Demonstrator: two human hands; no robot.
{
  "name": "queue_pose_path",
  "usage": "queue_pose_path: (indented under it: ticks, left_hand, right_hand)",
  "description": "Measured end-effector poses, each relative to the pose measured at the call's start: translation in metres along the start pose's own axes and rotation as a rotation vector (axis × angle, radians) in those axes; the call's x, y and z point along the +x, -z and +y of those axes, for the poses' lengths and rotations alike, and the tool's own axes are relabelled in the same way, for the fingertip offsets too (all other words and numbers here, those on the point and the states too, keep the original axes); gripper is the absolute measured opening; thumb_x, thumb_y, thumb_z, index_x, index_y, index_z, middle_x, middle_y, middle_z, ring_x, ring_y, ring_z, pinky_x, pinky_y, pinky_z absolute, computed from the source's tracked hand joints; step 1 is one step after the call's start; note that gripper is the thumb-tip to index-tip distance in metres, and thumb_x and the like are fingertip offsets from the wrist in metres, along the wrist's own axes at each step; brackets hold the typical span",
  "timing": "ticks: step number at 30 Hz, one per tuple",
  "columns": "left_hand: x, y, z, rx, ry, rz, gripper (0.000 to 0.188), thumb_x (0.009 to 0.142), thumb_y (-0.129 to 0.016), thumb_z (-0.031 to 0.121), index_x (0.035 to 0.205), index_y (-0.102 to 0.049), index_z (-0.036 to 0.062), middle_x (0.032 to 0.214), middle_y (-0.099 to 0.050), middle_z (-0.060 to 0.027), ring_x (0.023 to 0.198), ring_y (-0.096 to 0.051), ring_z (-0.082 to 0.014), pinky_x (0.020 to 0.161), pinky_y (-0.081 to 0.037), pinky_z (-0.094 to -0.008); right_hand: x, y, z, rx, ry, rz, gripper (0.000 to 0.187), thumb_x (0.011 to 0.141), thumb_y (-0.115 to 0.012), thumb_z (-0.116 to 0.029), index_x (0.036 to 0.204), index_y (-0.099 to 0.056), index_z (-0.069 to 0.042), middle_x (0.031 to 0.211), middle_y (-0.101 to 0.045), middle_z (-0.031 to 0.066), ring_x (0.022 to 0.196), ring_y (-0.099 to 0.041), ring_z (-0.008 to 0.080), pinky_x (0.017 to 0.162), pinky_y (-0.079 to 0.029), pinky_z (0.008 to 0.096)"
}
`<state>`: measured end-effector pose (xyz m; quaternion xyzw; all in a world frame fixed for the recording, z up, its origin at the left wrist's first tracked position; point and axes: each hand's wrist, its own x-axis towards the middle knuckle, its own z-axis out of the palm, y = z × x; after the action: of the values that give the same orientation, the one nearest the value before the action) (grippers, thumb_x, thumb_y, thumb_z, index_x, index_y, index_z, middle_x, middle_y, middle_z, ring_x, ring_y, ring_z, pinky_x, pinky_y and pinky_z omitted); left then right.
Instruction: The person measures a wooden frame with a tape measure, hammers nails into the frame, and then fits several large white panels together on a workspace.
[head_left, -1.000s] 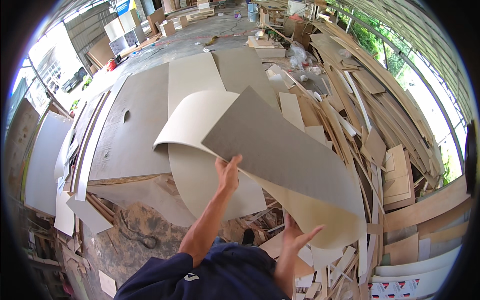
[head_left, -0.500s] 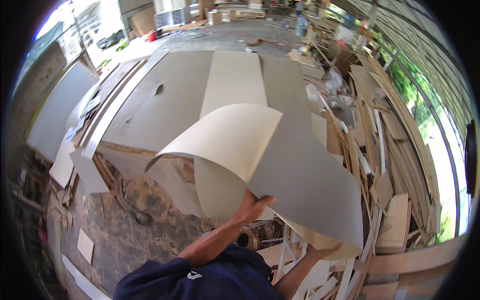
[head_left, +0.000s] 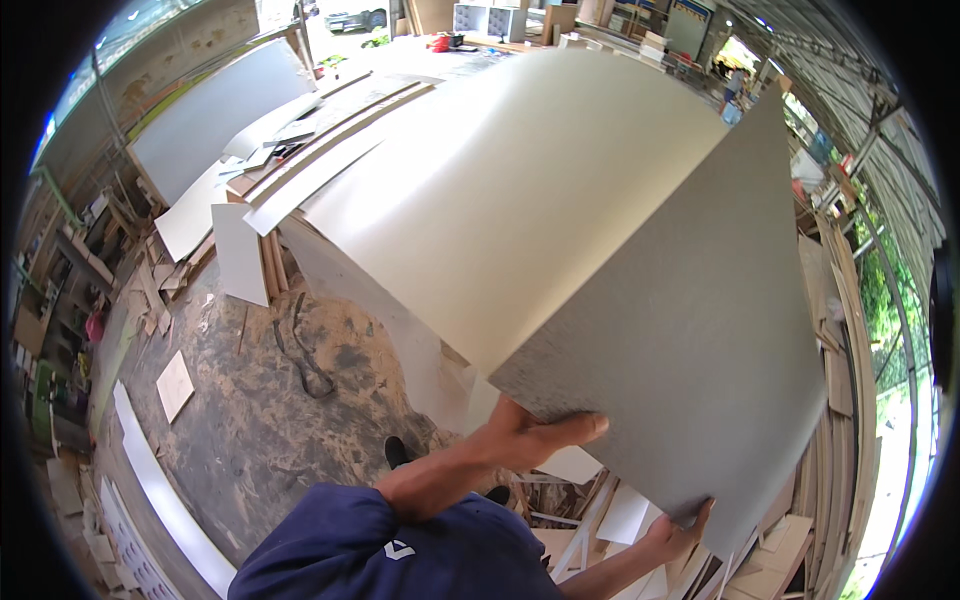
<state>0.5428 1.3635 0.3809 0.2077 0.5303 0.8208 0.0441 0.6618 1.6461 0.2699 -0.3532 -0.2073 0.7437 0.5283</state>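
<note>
A large flexible laminate sheet with a cream face [head_left: 480,190] and a grey face [head_left: 680,290] bows over the workbench, hiding most of its top. My left hand [head_left: 545,435] grips the sheet's near edge, its thumb lying on the grey face and the other fingers mostly hidden. Further right and lower, my right hand [head_left: 680,530] pinches the same edge close to its corner. The grey part rises steeply toward the far right, while the cream part curves away across the bench.
Wood strips and offcuts [head_left: 780,560] lie piled along my right. A white strip [head_left: 170,500] and a small square board [head_left: 175,386] rest on the stained floor at left, near a dark cable [head_left: 300,360]. White panels [head_left: 225,120] lean at the back left.
The sheet has opened from a tight curl into a broad bow covering the bench, its grey part now upright at right. My hands stay on its near edge. The view has shifted.
</note>
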Motion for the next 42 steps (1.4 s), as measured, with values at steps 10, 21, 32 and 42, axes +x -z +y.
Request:
queue_pose_path:
  ticks: [10,21,32,42]
  left_hand:
    - [0.048,0.233,0.039,-0.043,-0.155,0.284,0.039,0.067,-0.073,-0.012,0.103,-0.065,0.0003,0.098,-0.068,-0.0086,0.088,-0.064,-0.0190,0.077,-0.052,-0.0335]
    - [0.042,0.457,-0.025,-0.138,0.130,0.579,0.064,0.070,-0.070,-0.009,0.127,-0.044,-0.0007,0.114,-0.058,-0.0108,0.102,-0.058,-0.0229,0.085,-0.046,-0.0341]
    - [0.026,0.522,-0.033,0.548,-0.052,0.372,0.052,0.072,-0.071,-0.009,0.119,-0.052,-0.0011,0.104,-0.060,-0.0096,0.097,-0.061,-0.0234,0.084,-0.049,-0.0311]
    - [-0.017,0.590,-0.173,-0.340,0.654,0.857,0.041,0.075,-0.074,-0.009,0.114,-0.061,-0.0053,0.117,-0.063,-0.0140,0.102,-0.064,-0.0253,0.086,-0.053,-0.0305]
  right_hand:
    - [-0.112,-0.077,0.205,-0.096,-0.127,-0.427,0.043,0.089,-0.068,-0.010,0.126,-0.057,0.009,0.129,-0.059,0.0154,0.112,-0.058,0.0247,0.099,-0.047,0.0352]
    - [-0.249,-0.067,0.375,-0.408,-0.280,-0.158,0.037,0.075,-0.083,-0.009,0.104,-0.061,-0.010,0.112,-0.063,0.0024,0.103,-0.057,0.0195,0.088,-0.043,0.0396]
    - [-0.281,-0.064,0.399,-0.509,-0.281,-0.201,0.030,0.080,-0.081,-0.010,0.094,-0.054,-0.010,0.100,-0.065,0.0028,0.078,-0.063,0.0168,0.061,-0.047,0.0316]
    - [-0.261,0.001,0.422,-0.707,-0.257,0.092,0.040,0.081,-0.080,-0.015,0.102,-0.049,-0.002,0.113,-0.058,0.0138,0.111,-0.055,0.0285,0.096,-0.043,0.0559]
